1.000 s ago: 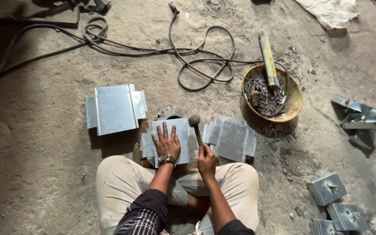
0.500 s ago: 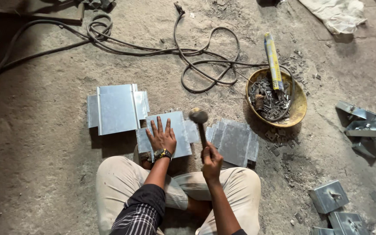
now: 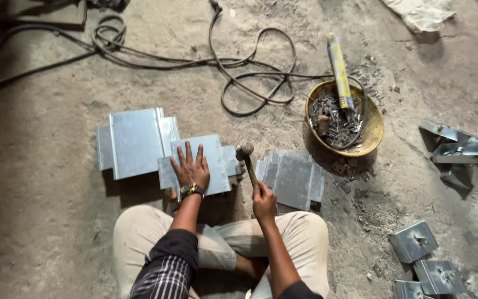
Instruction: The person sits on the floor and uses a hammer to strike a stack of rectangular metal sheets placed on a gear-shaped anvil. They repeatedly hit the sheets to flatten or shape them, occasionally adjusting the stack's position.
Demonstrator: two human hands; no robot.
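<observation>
One folded sheet-metal piece (image 3: 212,158) lies on the dusty floor (image 3: 45,182) directly in front of the seated person's crossed legs. It is a flat, pale grey galvanised panel, roughly rectangular, with short folded tabs projecting at its sides; the surface is clean and lightly reflective. Its long axis appears to run left to right across the person's front.

The left hand (image 3: 192,168) rests palm-down on the panel, fingers spread wide and pointing away from the body, a watch at the wrist. The right hand (image 3: 263,200) is closed around the handle of a hammer (image 3: 247,161). The handle slopes up and away from the fist towards the left, so the round head sits at the panel's right edge, beside the small tab there. The panel lies left of and beyond the right fist; the left hand is the nearer, being in contact.

A larger stack of similar panels (image 3: 134,141) lies just beside it on the left, partly overlapped. Another stack (image 3: 294,178) sits to the right. Further right stands a yellow bowl (image 3: 373,130) of small metal fasteners with a yellow tube leaning in it. Black cable (image 3: 250,83) loops across the floor beyond. Small folded metal boxes (image 3: 413,241) lie at the lower right.
</observation>
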